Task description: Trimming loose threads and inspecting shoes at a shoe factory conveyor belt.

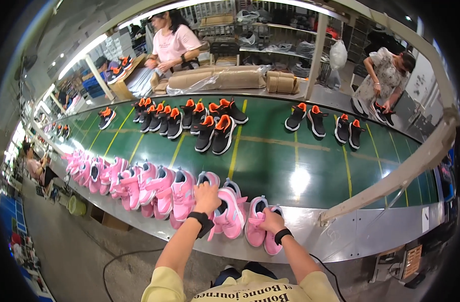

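Along the near metal edge of the conveyor stands a row of pink sneakers [182, 194] with white soles and straps. My left hand [206, 198] is closed over the opening of one pink sneaker [208, 178] at the right end of that row. Just right of it, another pink sneaker [231, 216] rests with its strap loose, apart from my right hand. A pair stands farther right, where my right hand [273, 221] grips the upper of a pink sneaker [255, 224]; its fingertips are partly hidden. Both wrists wear black bands.
Black sneakers with orange linings [222, 135] stand in groups on the green conveyor belt [270, 173]. A white metal post [391, 183] slants across the right side. Two people work beyond the belt near brown paper rolls [217, 79]; another person sits far left.
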`<action>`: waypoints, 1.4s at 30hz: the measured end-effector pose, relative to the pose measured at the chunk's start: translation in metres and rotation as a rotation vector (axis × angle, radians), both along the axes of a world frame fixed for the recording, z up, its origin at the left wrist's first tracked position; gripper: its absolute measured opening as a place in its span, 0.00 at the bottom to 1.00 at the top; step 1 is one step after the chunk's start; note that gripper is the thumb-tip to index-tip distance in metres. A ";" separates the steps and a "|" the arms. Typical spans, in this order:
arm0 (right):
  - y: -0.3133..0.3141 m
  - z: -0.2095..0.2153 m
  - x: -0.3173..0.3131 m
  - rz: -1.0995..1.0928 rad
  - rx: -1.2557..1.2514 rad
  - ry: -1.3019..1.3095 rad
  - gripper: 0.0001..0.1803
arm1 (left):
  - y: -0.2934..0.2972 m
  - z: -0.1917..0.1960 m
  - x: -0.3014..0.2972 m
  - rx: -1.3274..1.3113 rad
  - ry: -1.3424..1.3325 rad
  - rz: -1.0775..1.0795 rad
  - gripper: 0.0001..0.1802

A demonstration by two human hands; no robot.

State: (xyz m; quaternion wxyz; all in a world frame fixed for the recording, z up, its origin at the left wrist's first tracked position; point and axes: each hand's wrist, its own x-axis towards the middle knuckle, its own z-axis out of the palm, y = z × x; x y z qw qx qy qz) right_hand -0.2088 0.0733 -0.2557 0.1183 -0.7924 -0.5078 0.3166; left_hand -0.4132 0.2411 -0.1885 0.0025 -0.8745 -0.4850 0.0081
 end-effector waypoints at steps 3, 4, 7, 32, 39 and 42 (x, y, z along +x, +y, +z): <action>-0.028 0.004 0.006 -0.073 0.082 -0.025 0.27 | -0.018 0.015 0.003 -0.014 -0.054 -0.066 0.15; -0.047 0.009 0.010 -0.131 0.166 -0.020 0.26 | -0.025 0.027 0.002 -0.029 -0.104 -0.094 0.15; -0.108 0.040 0.002 -0.298 0.284 -0.053 0.25 | -0.043 0.038 0.003 -0.008 -0.190 -0.246 0.12; -0.732 0.068 0.069 -1.694 0.810 -0.229 0.23 | -0.512 0.120 0.325 -0.276 -0.663 -0.928 0.12; -0.837 0.062 0.156 -1.812 0.646 -0.353 0.25 | -0.599 0.104 0.458 -0.331 -0.682 -0.909 0.11; -0.858 0.052 0.224 -1.764 0.758 -0.297 0.26 | -0.618 0.086 0.523 -0.302 -0.716 -0.886 0.11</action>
